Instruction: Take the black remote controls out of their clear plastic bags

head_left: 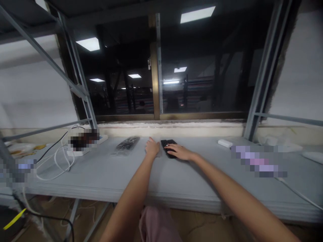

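The black object [172,154] is covered by the right hand [178,152], fingers spread; on the grey shelf [118,178], the left hand's [152,148] grip cannot be determined.

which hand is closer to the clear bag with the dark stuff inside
Left. The left hand is just right of the bag, with a gap between them; the right hand is farther right, its fingers over the flat black object.

No readable text or labels.
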The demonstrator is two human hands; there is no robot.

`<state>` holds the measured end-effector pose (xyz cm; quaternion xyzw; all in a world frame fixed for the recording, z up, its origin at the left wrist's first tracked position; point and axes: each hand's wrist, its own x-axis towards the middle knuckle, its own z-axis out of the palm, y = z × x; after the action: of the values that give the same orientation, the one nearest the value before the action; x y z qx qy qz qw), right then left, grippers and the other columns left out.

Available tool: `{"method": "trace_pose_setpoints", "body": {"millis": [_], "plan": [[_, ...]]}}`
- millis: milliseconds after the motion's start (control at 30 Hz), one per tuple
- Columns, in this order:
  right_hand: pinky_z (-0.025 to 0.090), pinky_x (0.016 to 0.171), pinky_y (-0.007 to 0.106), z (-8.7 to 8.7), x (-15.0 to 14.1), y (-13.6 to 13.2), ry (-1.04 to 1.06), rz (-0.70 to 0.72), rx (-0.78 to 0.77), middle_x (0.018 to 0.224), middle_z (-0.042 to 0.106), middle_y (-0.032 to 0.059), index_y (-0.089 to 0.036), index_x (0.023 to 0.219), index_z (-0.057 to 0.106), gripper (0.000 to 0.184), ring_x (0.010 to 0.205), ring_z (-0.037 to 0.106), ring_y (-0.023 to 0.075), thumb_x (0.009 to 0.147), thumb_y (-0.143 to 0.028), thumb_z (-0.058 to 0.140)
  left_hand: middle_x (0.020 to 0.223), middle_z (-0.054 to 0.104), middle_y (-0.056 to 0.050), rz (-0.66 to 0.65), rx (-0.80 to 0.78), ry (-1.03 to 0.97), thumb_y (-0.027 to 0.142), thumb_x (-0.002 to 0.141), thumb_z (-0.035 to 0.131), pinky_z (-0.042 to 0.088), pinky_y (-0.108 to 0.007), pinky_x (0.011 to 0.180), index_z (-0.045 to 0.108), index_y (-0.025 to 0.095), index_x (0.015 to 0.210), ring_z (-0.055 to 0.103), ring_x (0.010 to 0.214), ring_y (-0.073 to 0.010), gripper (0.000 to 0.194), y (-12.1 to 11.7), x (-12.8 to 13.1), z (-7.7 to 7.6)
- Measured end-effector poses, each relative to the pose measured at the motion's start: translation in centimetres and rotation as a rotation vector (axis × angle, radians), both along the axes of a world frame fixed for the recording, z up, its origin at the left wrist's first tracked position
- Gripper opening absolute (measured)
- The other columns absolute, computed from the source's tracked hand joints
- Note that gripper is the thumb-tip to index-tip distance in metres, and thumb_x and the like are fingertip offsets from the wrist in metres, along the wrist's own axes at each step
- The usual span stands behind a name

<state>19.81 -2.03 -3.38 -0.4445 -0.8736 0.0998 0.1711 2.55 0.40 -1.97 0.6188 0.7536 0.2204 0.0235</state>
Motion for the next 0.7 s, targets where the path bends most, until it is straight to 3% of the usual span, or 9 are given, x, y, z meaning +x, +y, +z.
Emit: {"method": "trace_pose_setpoints", "body": {"millis": [133,267,367,500,700], "plan": [[0.024,0.111,0.044,0.1,0.0,-0.2,-0.02,-0.001,-0.003,0.148,0.036,0.0061,-0.027,0.137,0.046,0.05,0.136,0.03,0.0262,0.093,-0.05,0.035,0.133,0.048,-0.024,-0.071,-0.125,-0.13,0.037,0.09,0.035,0.039,-0.032,0.093,0.034,-0.001,0.137,0.046,0.124,-0.0289,0.06,1.0,0.1,0.9],[0.026,0.11,0.044,0.3,0.0,-0.3,-0.009,-0.002,0.009,0.146,0.038,0.0038,-0.03,0.135,0.047,0.048,0.135,0.033,0.026,0.093,-0.049,0.037,0.13,0.053,-0.022,-0.151,-0.191,-0.111,0.033,0.084,0.051,0.04,-0.03,0.092,0.045,0.004,0.128,0.048,0.122,-0.0282,0.052,1.1,0.1,1.1],[0.026,0.11,0.044,0.3,0.0,-0.3,-0.017,-0.018,0.005,0.147,0.038,0.0036,-0.03,0.135,0.047,0.047,0.135,0.033,0.0259,0.093,-0.049,0.037,0.132,0.05,-0.024,-0.135,-0.172,-0.051,0.027,0.077,0.062,0.038,-0.031,0.094,0.044,0.005,0.127,0.046,0.124,-0.0283,0.058,0.8,0.0,0.9],[0.026,0.11,0.044,0.2,-0.1,-0.3,-0.03,-0.017,0.005,0.147,0.037,0.0044,-0.029,0.135,0.046,0.047,0.135,0.032,0.0251,0.093,-0.048,0.036,0.129,0.053,-0.023,-0.094,-0.165,-0.168,0.028,0.072,0.071,0.044,-0.028,0.086,0.038,0.007,0.132,0.053,0.118,-0.027,0.072,0.8,-0.6,1.0],[0.027,0.109,0.045,0.1,-0.1,-0.3,-0.02,-0.021,0.01,0.147,0.037,0.0054,-0.029,0.135,0.047,0.047,0.135,0.032,0.0258,0.093,-0.049,0.036,0.107,0.066,-0.02,-0.202,-0.163,-0.296,0.026,0.078,0.065,0.046,-0.024,0.07,0.056,0.001,0.11,0.063,0.096,-0.0245,0.042,1.1,-1.4,1.0]]}}
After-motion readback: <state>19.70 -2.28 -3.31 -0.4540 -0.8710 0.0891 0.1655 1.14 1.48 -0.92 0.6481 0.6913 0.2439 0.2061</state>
